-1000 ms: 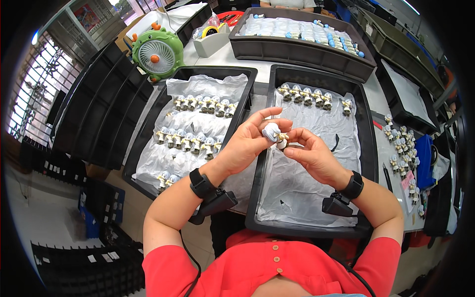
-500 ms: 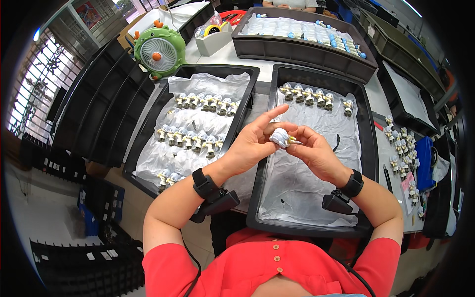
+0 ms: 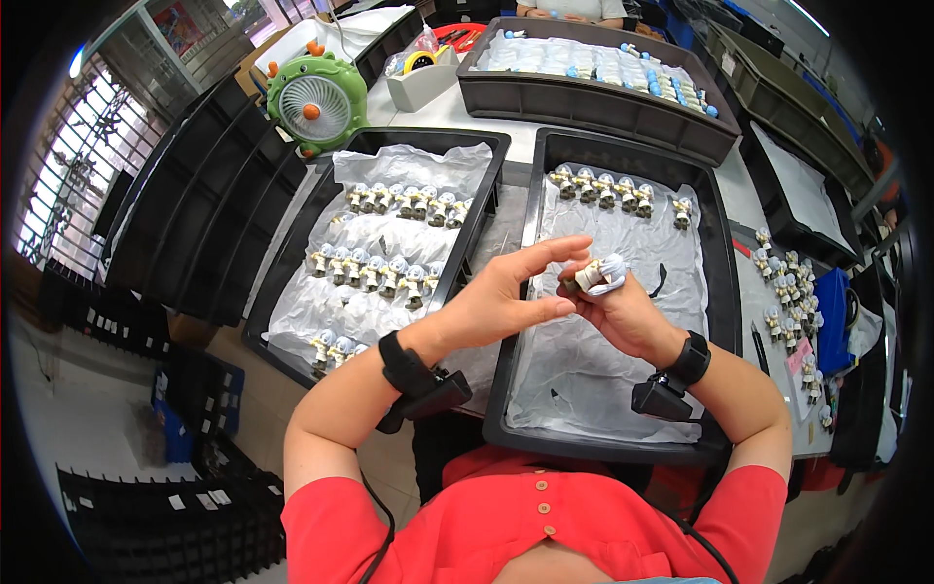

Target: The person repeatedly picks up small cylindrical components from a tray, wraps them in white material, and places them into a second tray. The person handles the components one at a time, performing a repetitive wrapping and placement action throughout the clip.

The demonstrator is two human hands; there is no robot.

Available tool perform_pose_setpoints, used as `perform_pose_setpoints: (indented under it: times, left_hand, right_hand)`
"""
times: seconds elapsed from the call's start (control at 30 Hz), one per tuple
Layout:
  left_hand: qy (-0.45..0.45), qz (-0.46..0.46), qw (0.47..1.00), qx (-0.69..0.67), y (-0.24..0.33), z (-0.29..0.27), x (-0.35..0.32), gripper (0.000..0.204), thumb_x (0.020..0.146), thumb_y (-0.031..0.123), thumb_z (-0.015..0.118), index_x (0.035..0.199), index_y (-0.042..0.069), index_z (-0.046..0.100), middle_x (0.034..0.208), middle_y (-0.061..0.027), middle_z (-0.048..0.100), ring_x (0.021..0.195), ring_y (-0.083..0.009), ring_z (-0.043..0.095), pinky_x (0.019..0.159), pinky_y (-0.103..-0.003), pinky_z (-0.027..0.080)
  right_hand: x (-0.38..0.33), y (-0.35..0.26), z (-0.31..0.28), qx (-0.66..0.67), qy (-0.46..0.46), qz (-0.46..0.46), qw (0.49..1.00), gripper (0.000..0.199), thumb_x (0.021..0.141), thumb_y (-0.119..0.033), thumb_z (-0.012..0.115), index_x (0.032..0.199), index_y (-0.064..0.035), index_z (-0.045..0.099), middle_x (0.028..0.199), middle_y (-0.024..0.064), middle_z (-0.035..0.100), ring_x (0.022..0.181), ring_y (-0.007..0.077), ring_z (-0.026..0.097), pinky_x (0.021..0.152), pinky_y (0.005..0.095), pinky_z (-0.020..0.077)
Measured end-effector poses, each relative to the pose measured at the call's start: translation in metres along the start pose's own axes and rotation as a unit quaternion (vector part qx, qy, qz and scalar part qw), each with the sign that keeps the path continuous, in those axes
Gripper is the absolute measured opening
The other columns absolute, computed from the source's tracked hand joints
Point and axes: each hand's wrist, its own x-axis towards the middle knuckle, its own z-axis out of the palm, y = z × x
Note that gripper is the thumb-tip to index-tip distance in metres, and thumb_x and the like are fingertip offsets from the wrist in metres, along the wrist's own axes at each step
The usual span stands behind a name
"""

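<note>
A small figurine (image 3: 605,273) with pale blue-grey hair, a whitish body and a dark base lies sideways above the right black tray (image 3: 497,417). My right hand (image 3: 628,316) is closed on it from the right and below. Just to its left is my left hand (image 3: 506,297), open, thumb and fingers spread apart around the figurine's dark end. Whether a left fingertip touches that end is hard to see. At the far end of the right tray, a row of similar figurines (image 3: 606,189) stands on white tissue.
Rows of figurines (image 3: 368,271) fill parts of the left black tray (image 3: 258,326). Loose figurines (image 3: 793,282) cluster on the table at right beside a blue bin (image 3: 835,307). A green fan (image 3: 316,102) and a large brown tray (image 3: 593,112) stand at the back; a person sits beyond.
The figurine has turned from head-toward-me to lying sideways, its head now to the right. My left hand has let go and its fingers have spread; the right hand keeps hold.
</note>
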Motion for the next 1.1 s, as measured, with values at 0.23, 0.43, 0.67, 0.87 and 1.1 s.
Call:
perform_pose_setpoints:
  times: [0.23,0.43,0.67,0.87,1.1]
  left_hand:
    - [0.057,0.027,0.989,0.134,-0.011,0.023,0.004,0.05,0.075,0.01,0.07,0.121,0.005,0.052,0.113,-0.0113,0.056,0.104,-0.023,0.054,0.089,-0.032,0.043]
    - [0.049,-0.009,0.994,0.102,-0.002,0.021,0.009,0.039,0.072,0.014,0.072,0.106,0.005,0.056,0.099,-0.0073,0.058,0.091,-0.0207,0.057,0.08,-0.033,0.047]
    - [0.174,-0.093,0.978,0.075,0.038,-0.057,-0.031,0.036,0.076,0.014,0.071,0.108,0.006,0.056,0.097,-0.0063,0.059,0.086,-0.0109,0.058,0.071,-0.023,0.046]
    - [0.217,-0.334,0.821,0.409,0.028,-0.153,-0.163,0.04,0.069,0.027,0.075,0.102,0.008,0.062,0.078,-0.0071,0.058,0.072,-0.0163,0.057,0.066,-0.029,0.045]
    - [0.096,-0.531,0.701,0.466,-0.014,-0.164,-0.207,0.051,0.058,0.022,0.082,0.102,0.004,0.062,0.096,-0.0185,0.065,0.091,-0.0297,0.063,0.077,-0.036,0.05]
  right_hand:
    - [-0.001,0.002,0.002,-0.33,-0.006,-0.016,0.944,0.01,0.083,-0.005,0.053,0.088,-0.0015,0.061,0.081,0.0023,0.059,0.072,0.0097,0.053,0.063,0.0257,0.0436]
    - [-0.004,-0.002,-0.003,-0.239,-0.05,0.019,0.969,0.011,0.082,-0.01,0.056,0.091,-0.0033,0.059,0.084,0.0003,0.058,0.073,0.0078,0.051,0.065,0.0235,0.0425]
    - [-0.008,-0.018,0.009,-0.209,-0.043,0.003,0.977,0.019,0.089,-0.012,0.053,0.104,-0.002,0.057,0.088,0.0037,0.062,0.077,0.007,0.054,0.069,0.0205,0.0418]
    - [-0.005,-0.017,0.019,-0.244,-0.072,-0.013,0.967,0.018,0.088,-0.012,0.055,0.103,-0.0024,0.057,0.088,0.0028,0.062,0.078,0.0075,0.054,0.07,0.0209,0.0409]
    - [-0.004,-0.009,0.014,-0.307,-0.07,-0.024,0.949,0.017,0.087,-0.011,0.055,0.1,-0.0026,0.059,0.087,0.0035,0.063,0.078,0.0078,0.055,0.071,0.0214,0.0413]
